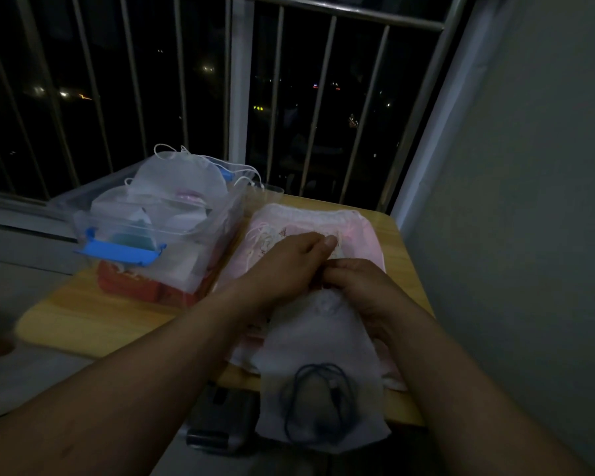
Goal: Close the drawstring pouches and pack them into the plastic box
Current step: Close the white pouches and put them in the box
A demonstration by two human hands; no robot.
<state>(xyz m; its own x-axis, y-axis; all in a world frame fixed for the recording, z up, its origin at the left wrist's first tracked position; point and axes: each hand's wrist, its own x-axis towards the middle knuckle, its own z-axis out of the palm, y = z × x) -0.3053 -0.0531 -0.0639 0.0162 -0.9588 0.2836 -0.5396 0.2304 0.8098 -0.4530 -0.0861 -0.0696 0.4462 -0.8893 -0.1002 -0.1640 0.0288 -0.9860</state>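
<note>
Head view, dim light: the white translucent fabric drawstring pouch (320,365), with a dark coiled cable (320,403) inside, lies on the yellow wooden table (83,317), and its lower end overhangs the near edge. The right hand (361,286) is curled round its gathered neck. The left hand (289,266) has fingertips pressed together, apparently pinching the cords there. A hard tug could slide the pouch off the edge, since the cable weighs that end. A loosely drawn mouth might reopen. The clear plastic box with blue latches (158,228), just to the left, is already heaped, so another pouch may tumble out.
</note>
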